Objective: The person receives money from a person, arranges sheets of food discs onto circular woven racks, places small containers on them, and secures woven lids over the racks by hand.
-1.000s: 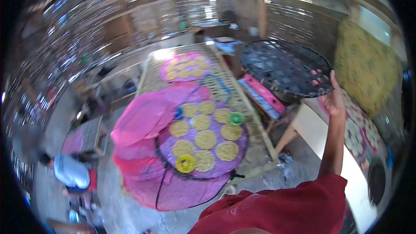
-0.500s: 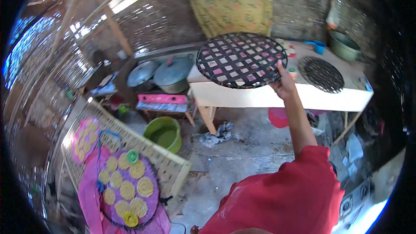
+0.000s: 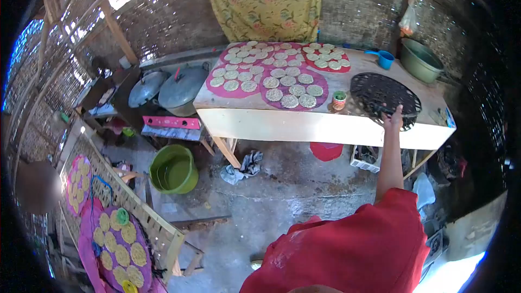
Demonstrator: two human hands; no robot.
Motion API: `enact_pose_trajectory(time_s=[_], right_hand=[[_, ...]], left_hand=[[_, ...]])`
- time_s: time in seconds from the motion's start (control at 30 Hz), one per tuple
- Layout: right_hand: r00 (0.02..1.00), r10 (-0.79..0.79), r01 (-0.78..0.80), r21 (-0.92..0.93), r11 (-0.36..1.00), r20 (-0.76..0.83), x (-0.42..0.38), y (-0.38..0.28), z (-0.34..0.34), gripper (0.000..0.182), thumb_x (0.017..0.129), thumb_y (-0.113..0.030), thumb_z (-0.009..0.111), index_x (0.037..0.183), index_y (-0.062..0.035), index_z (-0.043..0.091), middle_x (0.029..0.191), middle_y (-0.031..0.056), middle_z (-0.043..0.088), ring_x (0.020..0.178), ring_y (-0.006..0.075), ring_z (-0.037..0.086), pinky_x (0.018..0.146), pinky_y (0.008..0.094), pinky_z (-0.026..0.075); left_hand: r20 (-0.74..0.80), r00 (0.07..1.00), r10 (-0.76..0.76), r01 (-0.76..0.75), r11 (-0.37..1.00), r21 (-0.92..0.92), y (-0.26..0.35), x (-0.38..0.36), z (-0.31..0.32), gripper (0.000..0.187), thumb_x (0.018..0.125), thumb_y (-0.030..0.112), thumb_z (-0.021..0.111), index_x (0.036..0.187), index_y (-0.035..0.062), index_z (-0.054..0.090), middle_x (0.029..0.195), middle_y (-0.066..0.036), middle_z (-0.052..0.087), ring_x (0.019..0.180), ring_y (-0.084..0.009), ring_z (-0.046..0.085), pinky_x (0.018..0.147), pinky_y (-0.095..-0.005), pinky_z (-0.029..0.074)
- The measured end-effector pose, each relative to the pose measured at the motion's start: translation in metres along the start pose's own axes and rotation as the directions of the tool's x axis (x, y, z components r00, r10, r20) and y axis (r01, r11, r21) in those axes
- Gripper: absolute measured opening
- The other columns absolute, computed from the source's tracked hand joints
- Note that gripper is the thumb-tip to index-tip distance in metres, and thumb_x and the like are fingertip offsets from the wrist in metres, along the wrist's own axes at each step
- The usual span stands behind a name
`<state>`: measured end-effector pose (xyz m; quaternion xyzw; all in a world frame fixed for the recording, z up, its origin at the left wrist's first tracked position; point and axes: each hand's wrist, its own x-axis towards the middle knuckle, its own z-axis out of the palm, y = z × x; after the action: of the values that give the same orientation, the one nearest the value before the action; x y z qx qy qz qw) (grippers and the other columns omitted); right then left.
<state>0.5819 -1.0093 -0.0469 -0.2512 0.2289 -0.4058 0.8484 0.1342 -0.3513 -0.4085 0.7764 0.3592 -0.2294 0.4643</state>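
My right hand grips the near rim of a dark round woven tray, which lies over or just above the right part of the white-fronted table. Left of the tray stands a small can with a green top. Farther left on the table, round pale cakes lie on pink and purple round sheets, with a red sheet of cakes behind. My left hand is not in view.
A blue dipper and green basin stand at the table's back right. Large lidded pots are on the left. A green tub is on the floor. More cakes lie on a slatted bench at lower left.
My right hand has moved the woven tray right and down, onto or over the other dark tray. The cakes on the table are now uncovered. The view has shifted right.
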Motion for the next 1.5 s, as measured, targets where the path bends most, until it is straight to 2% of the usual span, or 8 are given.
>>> enact_pose_trajectory(time_s=[0.33,0.5,0.7,0.93,1.17,1.33,1.4,1.5], right_hand=[[0.937,0.266,-0.085,-0.588,0.805,0.229,-0.055,0.199,-0.055,0.044,0.088,-0.028,0.054,0.126,-0.0068,0.046,0.122,0.0143,0.046,0.103,0.0238,0.053,0.088,0.0357,0.044],[0.277,0.848,-0.111,-0.862,0.494,0.451,-0.383,0.230,0.003,0.019,0.089,-0.015,0.056,0.105,-0.0049,0.058,0.092,0.0037,0.056,0.076,0.0121,0.053,0.062,0.0240,0.044],[-0.476,0.382,0.167,-0.345,0.924,0.792,-0.633,0.213,0.105,0.017,0.089,-0.015,0.058,0.093,0.0010,0.059,0.088,0.0037,0.056,0.085,0.0104,0.055,0.071,0.0247,0.045],[-0.909,0.189,0.124,-0.190,0.974,0.373,-0.845,0.195,0.133,0.020,0.088,-0.017,0.058,0.101,-0.0021,0.058,0.104,0.0106,0.056,0.094,0.0202,0.056,0.082,0.0305,0.045],[-0.992,-0.121,-0.101,0.330,0.939,0.040,-0.933,0.186,0.064,0.051,0.081,-0.026,0.065,0.126,-0.0081,0.048,0.118,0.0157,0.051,0.111,0.0368,0.047,0.094,0.0435,0.038],[-0.978,-0.178,-0.164,-0.131,0.978,-0.109,-0.964,0.187,0.114,0.052,0.079,-0.031,0.068,0.122,-0.0089,0.050,0.114,0.0113,0.055,0.110,0.0255,0.049,0.094,0.0351,0.038],[-0.976,0.072,0.142,-0.353,0.925,-0.206,-0.982,0.218,0.144,0.050,0.079,-0.027,0.069,0.122,-0.0087,0.051,0.113,0.0086,0.053,0.105,0.0224,0.051,0.092,0.0327,0.040],[-0.947,0.274,0.255,0.128,0.958,-0.168,-1.003,0.271,0.177,0.049,0.076,-0.031,0.068,0.117,-0.0107,0.053,0.112,0.0139,0.053,0.103,0.0297,0.053,0.089,0.0373,0.042]], left_hand=[[-0.248,0.942,0.224,-0.087,0.880,0.466,-0.063,-0.014,0.022,0.020,0.085,0.018,0.043,0.088,0.0099,0.062,0.091,-0.014,0.064,0.087,-0.0315,0.062,0.074,-0.0403,0.052],[-0.188,0.976,-0.110,0.156,0.956,0.247,-0.096,-0.057,0.012,0.021,0.084,0.022,0.043,0.082,0.0142,0.063,0.089,-0.014,0.064,0.086,-0.0302,0.062,0.074,-0.0384,0.050],[-0.318,0.893,-0.318,0.338,0.941,0.009,-0.172,-0.099,0.006,0.021,0.081,0.024,0.048,0.083,0.0139,0.067,0.090,-0.014,0.066,0.082,-0.0310,0.064,0.071,-0.0403,0.051],[-0.273,0.849,-0.452,0.439,0.892,-0.110,-0.248,-0.153,0.001,0.022,0.080,0.024,0.049,0.084,0.0138,0.067,0.091,-0.014,0.066,0.083,-0.0314,0.064,0.071,-0.0409,0.051],[-0.224,0.809,-0.543,0.497,0.836,-0.232,-0.293,-0.185,0.001,0.022,0.080,0.024,0.049,0.085,0.0136,0.067,0.092,-0.015,0.066,0.084,-0.0316,0.064,0.072,-0.0412,0.051],[-0.222,0.793,-0.567,0.490,0.811,-0.321,-0.292,-0.170,-0.012,0.022,0.080,0.024,0.049,0.086,0.0135,0.068,0.093,-0.015,0.066,0.085,-0.0318,0.064,0.073,-0.0415,0.051],[-0.230,0.793,-0.564,0.472,0.808,-0.352,-0.287,-0.157,-0.013,0.022,0.080,0.023,0.049,0.086,0.0134,0.068,0.093,-0.015,0.066,0.086,-0.0318,0.064,0.073,-0.0416,0.051],[-0.241,0.782,-0.574,0.454,0.791,-0.409,-0.275,-0.147,-0.011,0.022,0.080,0.023,0.050,0.087,0.0134,0.068,0.094,-0.015,0.066,0.086,-0.0319,0.064,0.073,-0.0418,0.050]])
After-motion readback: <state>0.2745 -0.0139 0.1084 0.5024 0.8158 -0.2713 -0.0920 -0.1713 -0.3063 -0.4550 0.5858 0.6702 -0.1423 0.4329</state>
